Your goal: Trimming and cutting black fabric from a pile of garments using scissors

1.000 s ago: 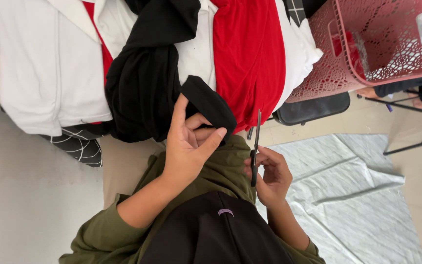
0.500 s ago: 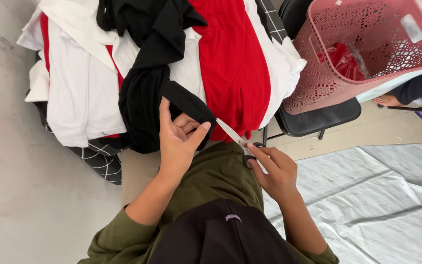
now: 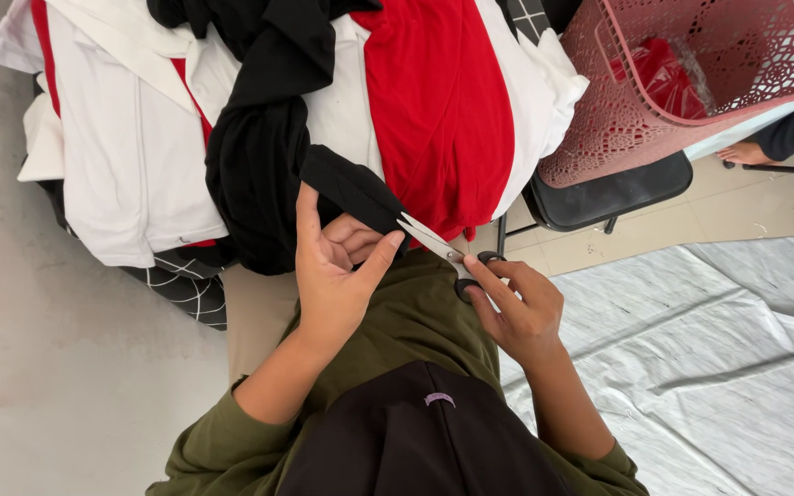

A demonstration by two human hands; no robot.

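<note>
The left hand (image 3: 337,266) has its fingers curled around the end of a black strip of cloth (image 3: 351,191), thumb pressing the edge flat so the fabric stays taut and presents a clean end. The right hand (image 3: 518,308) is closed on a pair of small scissors (image 3: 438,246), fingers through the dark loops, and the pale blades are parted with their tips right at the cloth where the left thumb pins it. The two hands sit close together, just above the person's lap, so the cutting happens close in under their eyes. The strip is part of a black garment (image 3: 259,138) that trails up and away from the left hand into a heap of clothes (image 3: 140,156), white, red and black, piled just beyond both hands; a checked piece hangs from the heap's lower edge, left of the left hand. Past the right hand, farther out, a pink plastic laundry basket (image 3: 654,110) rests tilted on a black chair (image 3: 599,197), with something red inside it. A pale grey sheet (image 3: 719,367) is spread on the floor to the right of the right hand, perhaps to keep finished pieces off the bare floor. At the far right edge another person's bare foot (image 3: 744,152) shows, well apart from both hands.
</note>
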